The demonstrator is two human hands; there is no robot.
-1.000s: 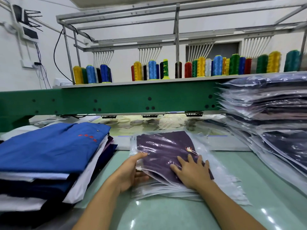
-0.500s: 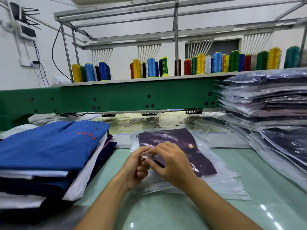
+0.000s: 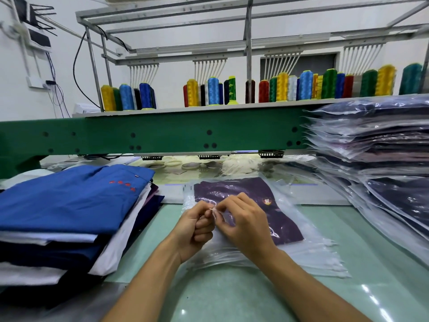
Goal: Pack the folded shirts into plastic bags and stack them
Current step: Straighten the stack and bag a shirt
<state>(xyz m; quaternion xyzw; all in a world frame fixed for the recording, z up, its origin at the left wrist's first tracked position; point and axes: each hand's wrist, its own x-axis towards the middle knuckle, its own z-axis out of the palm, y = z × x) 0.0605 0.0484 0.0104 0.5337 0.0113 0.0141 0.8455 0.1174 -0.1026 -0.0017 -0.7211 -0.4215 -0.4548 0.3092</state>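
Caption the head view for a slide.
Left hand and right hand pinch the plastic bag around a purple shirt, between folded shirts and bagged stack.

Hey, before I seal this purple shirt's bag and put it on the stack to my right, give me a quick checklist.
1. Dark purple folded shirt fully inside the clear plastic bag: ok.
2. Shirt lying flat: ok.
3. Left hand and right hand both pinch the small white strip above the bag: ok.
4. Strip fully peeled off: cannot tell.
5. Tall stack of bagged shirts on the right steady enough for one more: cannot tell.
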